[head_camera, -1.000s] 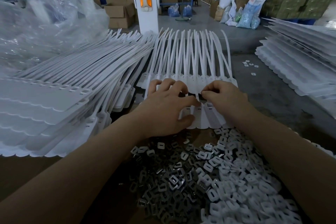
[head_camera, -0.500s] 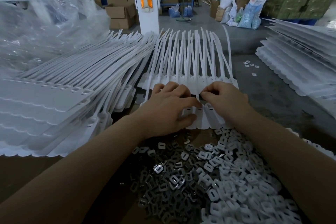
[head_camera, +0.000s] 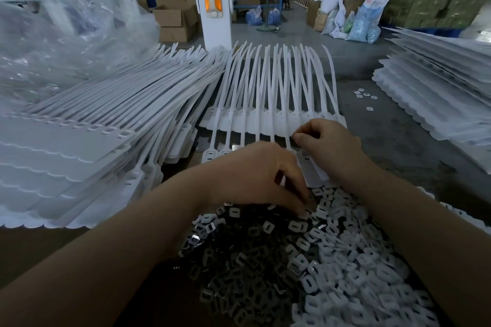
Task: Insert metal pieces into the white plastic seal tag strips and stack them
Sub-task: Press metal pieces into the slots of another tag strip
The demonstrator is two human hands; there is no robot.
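Observation:
A sheet of joined white seal tag strips (head_camera: 265, 93) lies flat in front of me, tails pointing away. My right hand (head_camera: 326, 148) rests on the sheet's right end, thumb and forefinger pinched together at a strip; what they pinch is too small to see. My left hand (head_camera: 260, 180) has its fingertips curled down into the near pile of small metal pieces (head_camera: 239, 260), touching them. White plastic clips (head_camera: 353, 273) fill the right side of that pile.
A tall stack of white strip sheets (head_camera: 79, 141) lies at the left, under clear plastic wrap (head_camera: 53, 42). Another stack (head_camera: 438, 93) sits at the right. A white post (head_camera: 212, 0) stands behind. A few loose clips (head_camera: 365, 94) lie on the grey table.
My left hand has pulled back from the strip heads, down into the pile of metal pieces. My right hand stays pinched at the right end of the sheet.

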